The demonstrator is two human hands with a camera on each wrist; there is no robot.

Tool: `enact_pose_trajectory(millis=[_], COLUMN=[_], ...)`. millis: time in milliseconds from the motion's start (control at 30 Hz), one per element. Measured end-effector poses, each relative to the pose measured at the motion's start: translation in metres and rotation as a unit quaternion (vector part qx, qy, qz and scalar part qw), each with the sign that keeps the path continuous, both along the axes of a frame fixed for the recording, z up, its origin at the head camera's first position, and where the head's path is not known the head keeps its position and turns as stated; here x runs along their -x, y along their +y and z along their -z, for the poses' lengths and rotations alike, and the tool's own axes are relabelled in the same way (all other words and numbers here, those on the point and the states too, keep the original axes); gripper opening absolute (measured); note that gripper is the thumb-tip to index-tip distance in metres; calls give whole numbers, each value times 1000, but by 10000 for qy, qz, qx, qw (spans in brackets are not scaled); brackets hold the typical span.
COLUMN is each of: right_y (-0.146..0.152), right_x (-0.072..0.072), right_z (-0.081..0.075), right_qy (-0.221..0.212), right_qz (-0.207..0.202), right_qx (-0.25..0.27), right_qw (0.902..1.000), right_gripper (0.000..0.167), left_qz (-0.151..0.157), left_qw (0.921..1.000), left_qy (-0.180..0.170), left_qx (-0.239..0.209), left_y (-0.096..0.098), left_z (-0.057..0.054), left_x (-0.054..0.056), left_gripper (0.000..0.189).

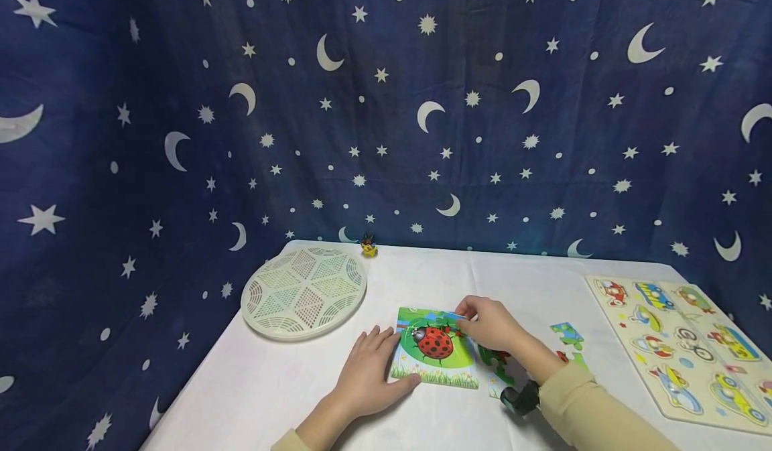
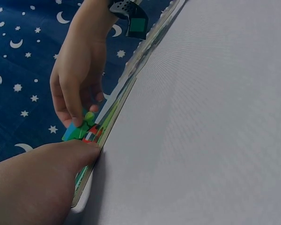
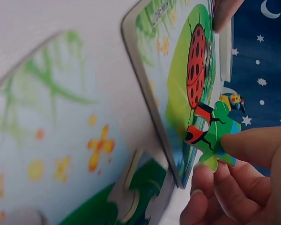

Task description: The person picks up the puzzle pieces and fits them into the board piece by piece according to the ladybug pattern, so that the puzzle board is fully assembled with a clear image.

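Note:
A square ladybug puzzle board (image 1: 444,375) lies on the white table in front of me. My left hand (image 1: 372,376) rests at its left side with fingers extended, the thumb along the near edge. Between the thumb and fingers of my right hand (image 1: 491,325), a jigsaw piece (image 3: 218,133) is pinched, green and blue with red and black parts. That piece is held tilted over the board's far right part. Loose jigsaw pieces (image 1: 567,333) lie to the right, some partly hidden under my right forearm.
A round, pale patterned disc (image 1: 352,278) with small holes lies at the back left. Behind it, near the far table edge, stands a small yellow figurine (image 1: 369,246). On the right is a wooden vehicle puzzle board (image 1: 656,389). A dark starry curtain (image 1: 386,203) hangs behind.

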State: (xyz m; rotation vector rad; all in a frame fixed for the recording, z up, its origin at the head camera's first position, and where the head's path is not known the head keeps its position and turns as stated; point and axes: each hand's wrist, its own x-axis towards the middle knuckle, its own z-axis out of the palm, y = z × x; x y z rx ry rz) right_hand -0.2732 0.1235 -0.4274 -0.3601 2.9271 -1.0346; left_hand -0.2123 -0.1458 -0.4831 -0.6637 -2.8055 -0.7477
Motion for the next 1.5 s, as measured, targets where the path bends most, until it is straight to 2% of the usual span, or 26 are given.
enact_pose_trajectory(millis=[433,767,1033,1267,1500], right_y=[-13,-23,-30,-35,-40], right_x=[5,5,7,6,7], right_z=[1,5,7,7,7], right_qy=[136,104,88,269,196], right_qz=[-83,-22,131,119,163], right_qx=[-165,-81,-434,-707,-899], right_qw=[9997,9999,9989,9971,9956], right_gripper=[17,25,23,22,20], left_qz=[12,-6,43,66,50], left_qw=[10000,10000,10000,10000,10000], left_qy=[-25,-57,-41,50,63], left_qx=[-14,33,-2,-23,8], left_y=[0,0,0,0,-1], left_z=[-2,-3,-3,-3,-2], left_x=[-1,-1,-2,-2,-1], left_gripper=[83,83,82,81,81])
